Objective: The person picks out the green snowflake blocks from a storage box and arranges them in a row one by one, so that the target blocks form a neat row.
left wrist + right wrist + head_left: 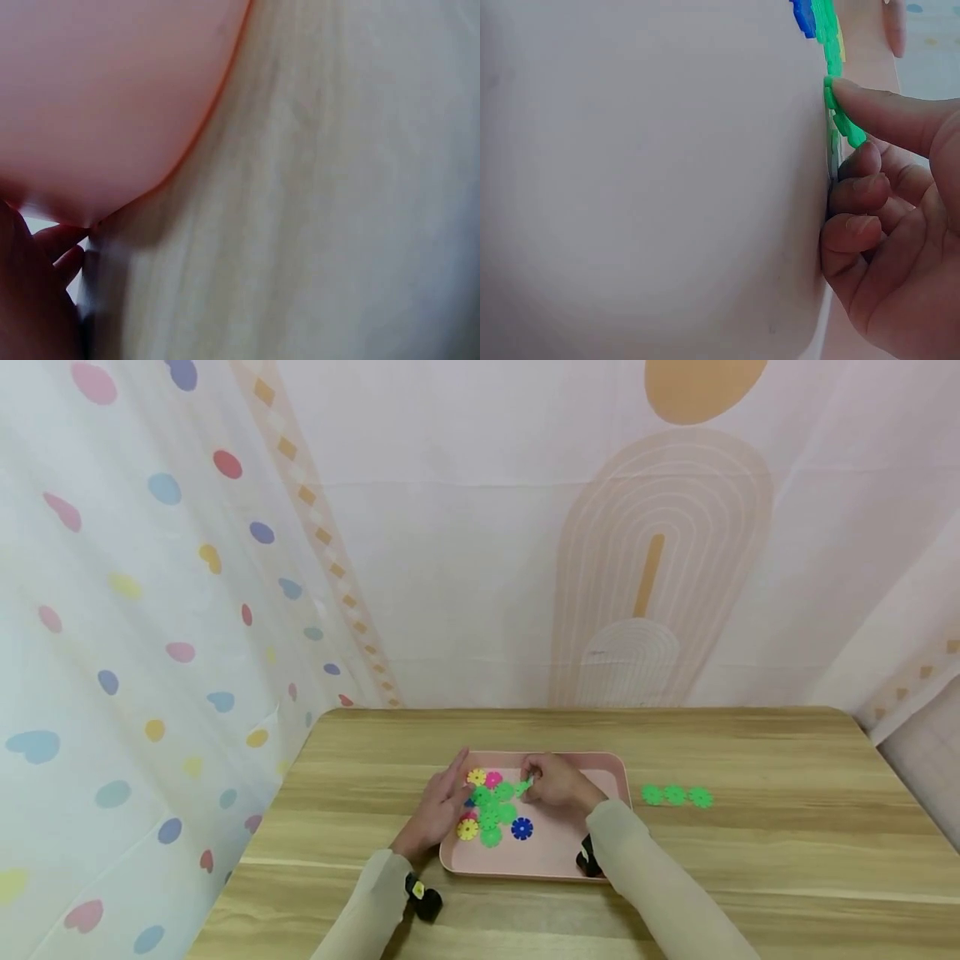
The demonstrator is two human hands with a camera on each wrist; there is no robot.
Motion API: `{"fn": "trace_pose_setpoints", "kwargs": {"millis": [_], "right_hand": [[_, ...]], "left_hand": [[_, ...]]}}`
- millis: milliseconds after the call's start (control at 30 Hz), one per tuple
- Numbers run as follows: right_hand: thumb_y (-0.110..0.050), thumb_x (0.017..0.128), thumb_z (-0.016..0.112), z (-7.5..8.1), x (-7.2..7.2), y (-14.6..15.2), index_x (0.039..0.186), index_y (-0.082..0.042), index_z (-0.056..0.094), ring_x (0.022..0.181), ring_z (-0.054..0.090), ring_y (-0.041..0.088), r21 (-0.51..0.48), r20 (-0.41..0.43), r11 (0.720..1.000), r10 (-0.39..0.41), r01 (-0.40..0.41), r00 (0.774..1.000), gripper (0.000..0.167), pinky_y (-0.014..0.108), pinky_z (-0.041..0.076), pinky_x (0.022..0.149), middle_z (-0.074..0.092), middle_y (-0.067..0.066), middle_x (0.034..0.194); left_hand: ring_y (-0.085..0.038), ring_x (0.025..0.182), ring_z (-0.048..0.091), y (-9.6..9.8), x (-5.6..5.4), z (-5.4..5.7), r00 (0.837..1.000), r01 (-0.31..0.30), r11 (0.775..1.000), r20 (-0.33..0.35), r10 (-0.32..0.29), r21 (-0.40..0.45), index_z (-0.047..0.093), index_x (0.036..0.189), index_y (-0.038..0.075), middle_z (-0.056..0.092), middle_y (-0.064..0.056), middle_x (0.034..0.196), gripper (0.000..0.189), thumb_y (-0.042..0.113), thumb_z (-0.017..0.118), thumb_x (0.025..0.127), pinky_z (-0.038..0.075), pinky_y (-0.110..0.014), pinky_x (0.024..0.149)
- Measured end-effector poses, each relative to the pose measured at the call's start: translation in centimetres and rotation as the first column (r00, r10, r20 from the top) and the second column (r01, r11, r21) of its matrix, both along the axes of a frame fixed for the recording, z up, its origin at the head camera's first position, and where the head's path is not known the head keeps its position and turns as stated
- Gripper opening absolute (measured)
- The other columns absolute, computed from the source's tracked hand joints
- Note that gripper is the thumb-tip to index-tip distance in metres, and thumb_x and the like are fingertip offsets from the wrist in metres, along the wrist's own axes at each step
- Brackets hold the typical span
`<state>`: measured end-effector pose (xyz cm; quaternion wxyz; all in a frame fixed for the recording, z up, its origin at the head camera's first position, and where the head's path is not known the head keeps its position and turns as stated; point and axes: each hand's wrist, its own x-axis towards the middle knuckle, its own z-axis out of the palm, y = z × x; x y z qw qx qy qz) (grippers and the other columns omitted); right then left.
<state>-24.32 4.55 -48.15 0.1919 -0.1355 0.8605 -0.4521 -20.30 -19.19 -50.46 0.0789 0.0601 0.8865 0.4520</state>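
Inside the pink tray [555, 852], my right hand [558, 783] pinches a green snowflake disc [522, 788] between thumb and index finger. The right wrist view shows this green disc [847, 124] tilted under the thumb [896, 116], the other fingers curled below. My left hand [438, 810] rests at the tray's left rim, its fingers extended; in the left wrist view the fingertips [69, 238] are right at the rim. Between the hands lies a cluster of green discs [491, 814], with yellow discs [468, 829] and a pink disc [493, 779] around it.
A dark blue disc [522, 828] lies apart near the tray's middle. Right of the tray, three green discs [675, 795] sit in a row on the wooden table [750, 860]. A patterned curtain [465, 568] hangs behind the table and along its left side.
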Motion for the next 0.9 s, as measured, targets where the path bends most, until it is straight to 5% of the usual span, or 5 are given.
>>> {"fn": "trace_pose_setpoints", "kwargs": {"millis": [900], "right_hand": [[0.003, 0.086, 0.065, 1.8, 0.8, 0.7, 0.088, -0.007, 0.06, 0.069, 0.048, 0.018, 0.0, -0.006, 0.997, 0.081, -0.081, 0.997, 0.011, 0.027, 0.041, 0.061, 0.056, 0.005, 0.078]], "left_hand": [[-0.039, 0.149, 0.012, 0.0, 0.1, 0.0, 1.0, -0.018, 1.0, 0.022, 0.017, 0.009, 0.014, 0.16, 0.033, 0.017, -0.012, 0.164, 0.061, 0.034, 0.043, 0.106, 0.009, -0.07, 0.114]]}}
